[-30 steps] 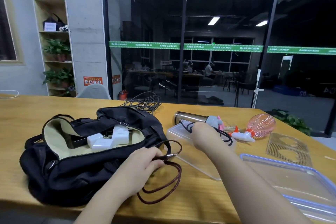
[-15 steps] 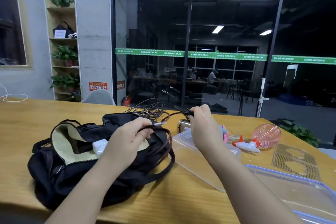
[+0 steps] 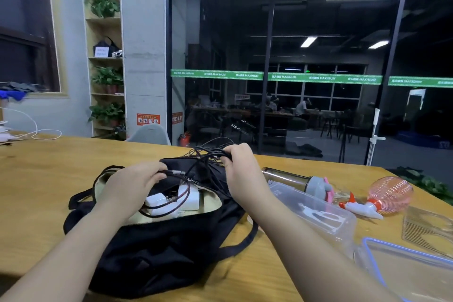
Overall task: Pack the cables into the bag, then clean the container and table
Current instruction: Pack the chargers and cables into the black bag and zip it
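Observation:
A black bag (image 3: 157,247) lies open on the wooden table (image 3: 44,179), with white chargers (image 3: 169,201) inside its beige lining. My left hand (image 3: 132,186) grips a dark red braided cable (image 3: 181,193) whose loop hangs into the bag's mouth. Over the bag's far edge, my right hand (image 3: 240,167) grips the black cables (image 3: 208,154) of a tangled bundle. An empty clear container (image 3: 316,213) lies just right of the bag.
A metal bottle (image 3: 291,176) lies behind the container. To the right are a pink spray bottle (image 3: 384,196), a clear ribbed mat (image 3: 426,228) and a blue-rimmed lid (image 3: 407,270). A white cable (image 3: 36,132) trails at the far left. Behind the table is a glass wall.
Both hands have moved left over the bag. The braided cable's loop has dropped into the open bag, and my right hand now holds the black bundle at the bag's far edge.

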